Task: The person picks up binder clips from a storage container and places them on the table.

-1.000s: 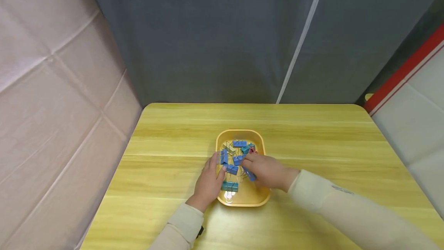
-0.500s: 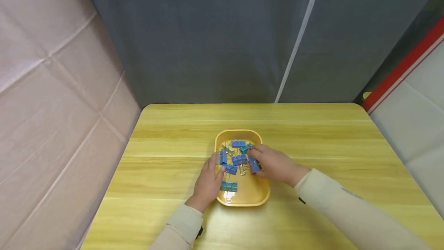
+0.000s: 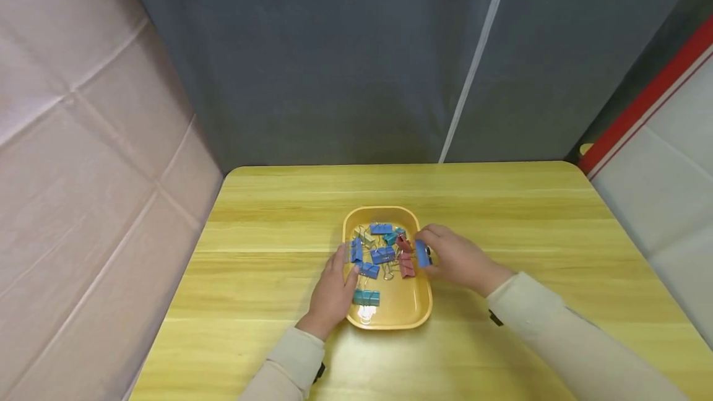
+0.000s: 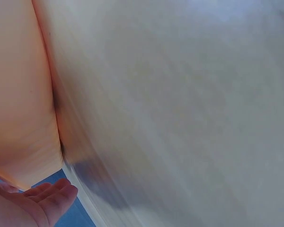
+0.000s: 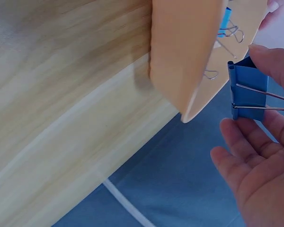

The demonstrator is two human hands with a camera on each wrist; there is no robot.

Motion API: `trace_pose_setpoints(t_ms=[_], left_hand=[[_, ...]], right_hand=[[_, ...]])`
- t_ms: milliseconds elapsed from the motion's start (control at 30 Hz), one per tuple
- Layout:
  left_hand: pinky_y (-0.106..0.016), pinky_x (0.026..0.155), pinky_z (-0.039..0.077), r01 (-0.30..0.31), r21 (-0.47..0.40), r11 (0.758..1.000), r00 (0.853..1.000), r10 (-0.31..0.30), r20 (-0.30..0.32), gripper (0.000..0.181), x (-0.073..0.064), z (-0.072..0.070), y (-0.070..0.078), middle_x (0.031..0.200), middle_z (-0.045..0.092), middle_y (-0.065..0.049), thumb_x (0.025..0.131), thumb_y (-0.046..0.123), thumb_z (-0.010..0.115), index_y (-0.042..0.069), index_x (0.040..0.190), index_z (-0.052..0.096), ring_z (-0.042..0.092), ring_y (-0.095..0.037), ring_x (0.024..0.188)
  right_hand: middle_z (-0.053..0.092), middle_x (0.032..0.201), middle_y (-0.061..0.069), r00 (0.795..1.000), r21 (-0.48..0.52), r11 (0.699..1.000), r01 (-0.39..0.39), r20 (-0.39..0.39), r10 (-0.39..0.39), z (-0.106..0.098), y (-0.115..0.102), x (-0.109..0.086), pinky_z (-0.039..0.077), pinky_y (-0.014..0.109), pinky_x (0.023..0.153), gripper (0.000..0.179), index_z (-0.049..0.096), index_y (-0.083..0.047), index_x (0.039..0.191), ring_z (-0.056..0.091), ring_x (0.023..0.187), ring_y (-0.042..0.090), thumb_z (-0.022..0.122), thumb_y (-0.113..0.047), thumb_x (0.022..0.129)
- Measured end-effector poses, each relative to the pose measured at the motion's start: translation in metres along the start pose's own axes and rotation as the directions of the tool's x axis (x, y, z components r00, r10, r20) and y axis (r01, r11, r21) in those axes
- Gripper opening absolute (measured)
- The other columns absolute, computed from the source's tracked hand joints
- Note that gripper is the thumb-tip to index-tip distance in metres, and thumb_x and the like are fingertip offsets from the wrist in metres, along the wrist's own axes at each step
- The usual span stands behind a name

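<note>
In the head view a yellow-orange tray holds several binder clips. My left hand is at its left wall, thumb over the rim and fingers along the outside, holding it. The left wrist view shows those fingers near the tray wall. Just beyond the right rim, my right hand pinches a blue binder clip. In the right wrist view that blue clip sits between thumb and fingers, its wire handles toward the palm. Two red clips lie nearest it inside the tray.
Other clips in the tray are blue, teal and pale yellow. The wood-grain table extends around the tray. A grey curtain hangs behind it, and a pale wall covering stands at the left.
My right hand has moved right with the blue binder clip, out of the pile and past the tray's right rim. Red clips now show where it was. The left hand stays at the tray.
</note>
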State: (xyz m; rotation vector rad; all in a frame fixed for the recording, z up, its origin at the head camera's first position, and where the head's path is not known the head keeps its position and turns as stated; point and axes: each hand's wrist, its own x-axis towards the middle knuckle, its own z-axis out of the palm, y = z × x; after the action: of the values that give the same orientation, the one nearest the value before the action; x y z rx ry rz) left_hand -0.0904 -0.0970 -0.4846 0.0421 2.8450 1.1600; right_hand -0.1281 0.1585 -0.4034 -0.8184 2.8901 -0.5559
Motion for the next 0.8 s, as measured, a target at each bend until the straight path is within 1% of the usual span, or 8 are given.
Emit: trace_pose_setpoints(t_ms=[133,333,433,600,800], left_hand=[[-0.055,0.108,0.033,-0.004,-0.001,1.000,1.000,0.004,0.004,0.063,0.001,0.000,-0.001,0.153,0.032,-0.019,0.102,0.036,0.044,0.013,0.155,0.018,0.038,-0.041,0.135],[-0.055,0.108,0.032,0.006,0.000,1.000,1.000,-0.006,0.009,0.064,0.000,-0.001,0.000,0.153,0.031,-0.019,0.102,0.037,0.044,0.014,0.156,0.017,0.037,-0.041,0.135],[-0.054,0.109,0.032,0.009,0.005,1.000,1.000,-0.009,0.012,0.064,0.001,-0.001,0.001,0.153,0.031,-0.019,0.102,0.037,0.044,0.014,0.156,0.017,0.037,-0.040,0.135],[-0.054,0.109,0.032,0.004,0.013,1.000,1.000,-0.004,0.011,0.064,0.001,-0.001,0.001,0.153,0.031,-0.019,0.102,0.036,0.044,0.013,0.155,0.017,0.036,-0.040,0.136],[-0.054,0.109,0.031,0.002,0.015,1.000,1.000,-0.002,0.010,0.064,0.001,-0.001,0.001,0.153,0.032,-0.020,0.102,0.036,0.044,0.011,0.155,0.018,0.036,-0.041,0.136]], right_hand=[[0.059,0.121,0.012,0.999,0.008,1.000,-0.028,-0.022,0.028,0.002,0.007,-0.003,0.050,0.044,0.094,0.056,0.058,0.000,0.124,0.059,0.110,0.029,0.082,-0.017,0.076],[0.060,0.119,0.014,0.996,0.013,1.000,-0.025,-0.085,0.026,0.005,0.018,-0.008,0.051,0.043,0.092,0.053,0.058,0.002,0.120,0.059,0.110,0.031,0.081,-0.016,0.076],[0.060,0.119,0.015,0.994,0.023,0.999,-0.025,-0.103,0.027,0.006,0.023,-0.010,0.051,0.043,0.092,0.052,0.058,0.003,0.120,0.058,0.110,0.032,0.080,-0.014,0.076],[0.060,0.119,0.016,0.993,0.043,0.997,-0.057,-0.104,0.061,0.006,0.030,-0.013,0.050,0.045,0.094,0.053,0.056,0.004,0.122,0.058,0.111,0.033,0.078,-0.014,0.078],[0.060,0.115,0.017,0.991,0.049,0.994,-0.093,-0.088,0.097,0.007,0.036,-0.015,0.050,0.046,0.093,0.053,0.056,0.007,0.121,0.059,0.106,0.031,0.078,-0.014,0.078]])
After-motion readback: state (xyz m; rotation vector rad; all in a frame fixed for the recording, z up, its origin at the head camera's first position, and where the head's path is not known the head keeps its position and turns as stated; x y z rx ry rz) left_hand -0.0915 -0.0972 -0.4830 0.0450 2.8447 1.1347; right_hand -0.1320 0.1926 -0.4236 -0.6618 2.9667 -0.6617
